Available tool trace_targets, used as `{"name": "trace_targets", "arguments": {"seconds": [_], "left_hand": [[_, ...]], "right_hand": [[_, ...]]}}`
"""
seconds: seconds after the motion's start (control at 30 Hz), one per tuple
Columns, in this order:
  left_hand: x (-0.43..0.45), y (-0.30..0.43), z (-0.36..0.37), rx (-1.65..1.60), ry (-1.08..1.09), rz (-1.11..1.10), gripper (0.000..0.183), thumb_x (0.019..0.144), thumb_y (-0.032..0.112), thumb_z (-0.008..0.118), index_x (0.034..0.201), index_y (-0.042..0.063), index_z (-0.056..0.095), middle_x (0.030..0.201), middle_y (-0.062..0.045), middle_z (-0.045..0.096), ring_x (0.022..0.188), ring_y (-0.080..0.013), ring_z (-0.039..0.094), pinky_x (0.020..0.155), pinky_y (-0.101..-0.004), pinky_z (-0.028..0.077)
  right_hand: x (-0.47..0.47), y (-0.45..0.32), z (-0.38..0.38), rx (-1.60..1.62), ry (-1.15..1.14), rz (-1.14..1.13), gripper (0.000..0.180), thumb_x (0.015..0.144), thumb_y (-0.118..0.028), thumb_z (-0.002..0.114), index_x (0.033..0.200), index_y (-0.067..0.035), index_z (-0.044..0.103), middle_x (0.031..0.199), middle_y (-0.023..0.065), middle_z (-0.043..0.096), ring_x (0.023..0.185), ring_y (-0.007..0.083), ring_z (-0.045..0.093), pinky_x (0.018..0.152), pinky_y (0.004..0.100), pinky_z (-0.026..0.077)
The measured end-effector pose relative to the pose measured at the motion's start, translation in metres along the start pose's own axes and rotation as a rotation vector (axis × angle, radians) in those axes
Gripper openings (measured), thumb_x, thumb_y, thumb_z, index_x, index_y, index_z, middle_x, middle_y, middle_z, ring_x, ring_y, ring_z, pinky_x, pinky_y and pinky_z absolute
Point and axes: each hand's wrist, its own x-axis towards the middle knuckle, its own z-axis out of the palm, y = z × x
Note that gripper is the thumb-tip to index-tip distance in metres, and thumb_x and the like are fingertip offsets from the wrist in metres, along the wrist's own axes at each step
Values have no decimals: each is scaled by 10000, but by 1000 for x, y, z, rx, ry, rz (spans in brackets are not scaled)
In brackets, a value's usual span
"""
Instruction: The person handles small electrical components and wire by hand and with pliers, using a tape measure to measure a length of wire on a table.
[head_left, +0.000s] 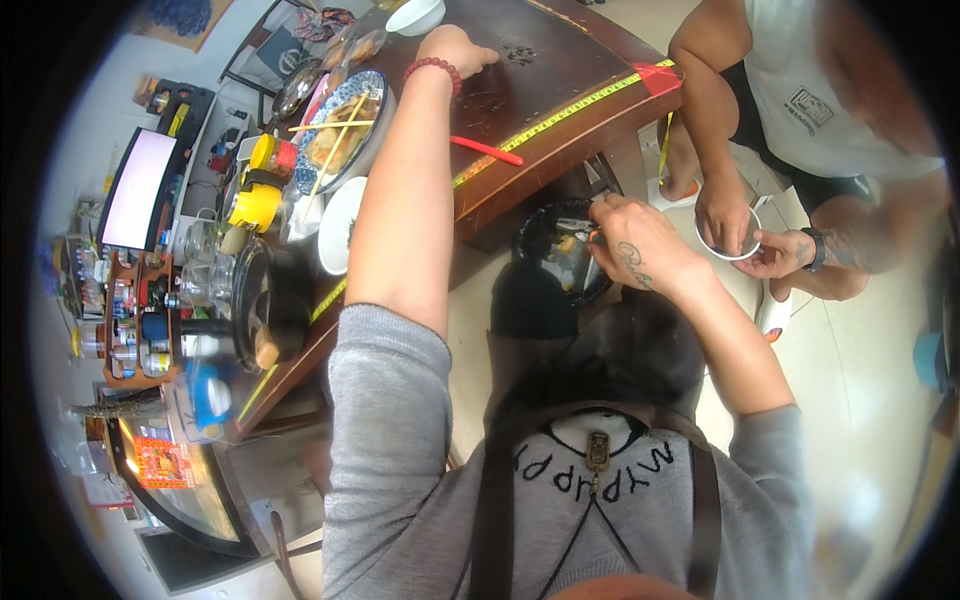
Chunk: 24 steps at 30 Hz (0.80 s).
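My left hand (459, 54), wearing a red bead bracelet, is over the dark wooden table (555, 34). It is beside a white bowl (417, 16) and a small heap of dark bits (520, 54). Its fingertips are mostly hidden, so I cannot tell if it holds anything. In my right hand (630, 236) are pliers (576, 224) with an orange part on the handle, their metal jaws pointing left. Below them is a black-lined waste bin (529, 225) with scraps inside. On the table's edge lies a slim red rod-like object (487, 150).
Another person's hands (726, 217) hold a white bowl (754, 225) at right. Yellow measuring tape (555, 112) runs along the table edge, with red tape (657, 79) at the corner. Chopsticks cross a patterned food bowl (382, 97); a black pot (289, 300) stands left.
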Motion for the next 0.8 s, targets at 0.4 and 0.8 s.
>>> {"name": "trace_targets", "arguments": {"seconds": [0.4,0.8], "left_hand": [[-61,-3,-4,-741,138,209,84,958,71,649,1009,7,668,874,-66,706,732,-116,678,647,-240,565],[-169,11,39,-1643,96,488,96,960,46,642,1022,-27,644,1007,-171,717,877,-211,726,815,-290,603]], "right_hand": [[-5,-10,-32,364,128,44,223,832,-120,726,976,9,615,847,145,649,815,283,651,722,366,505],[47,-42,-36,352,466,200,271,896,-230,707,1053,-15,655,811,34,661,761,98,585,709,248,468]]}}
